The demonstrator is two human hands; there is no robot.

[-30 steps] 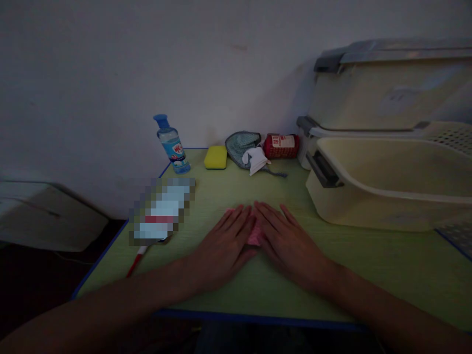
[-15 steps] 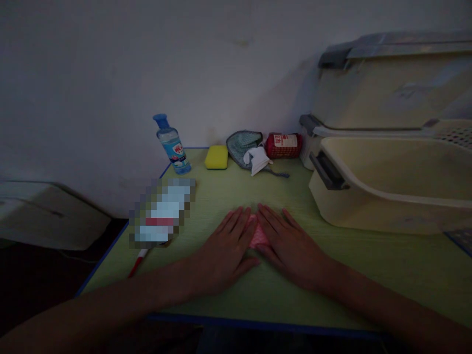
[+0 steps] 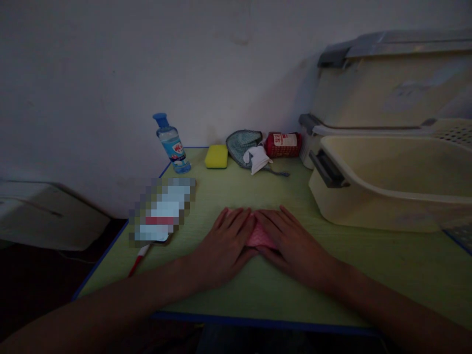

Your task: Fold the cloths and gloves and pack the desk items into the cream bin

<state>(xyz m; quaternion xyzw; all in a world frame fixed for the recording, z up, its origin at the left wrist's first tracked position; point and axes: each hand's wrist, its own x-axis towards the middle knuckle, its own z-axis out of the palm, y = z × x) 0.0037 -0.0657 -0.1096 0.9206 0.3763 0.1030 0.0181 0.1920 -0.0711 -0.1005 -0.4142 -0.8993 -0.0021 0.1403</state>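
A pink textured cloth (image 3: 261,238) lies on the green tabletop (image 3: 258,300), mostly covered by my two hands. My left hand (image 3: 228,246) rests flat on its left part, fingers stretched out. On the right part lies my right hand (image 3: 291,246), also flat with its fingers extended. The thumbs come close together at the cloth's near edge. Only the middle of the cloth and a bit of its far edge show between and beyond the fingers.
Left of my hands lies a blurred-out flat device (image 3: 162,211) with a red-and-white cable (image 3: 138,259). Along the wall stand a blue bottle (image 3: 175,150), a yellow sponge (image 3: 217,157), a grey mesh cloth (image 3: 239,142), a white cloth (image 3: 258,159), a red package (image 3: 283,145) and cream bins (image 3: 368,214).
My hands have shifted slightly apart and lie flatter, with more of the pink cloth showing between them. The other objects have stayed in place.
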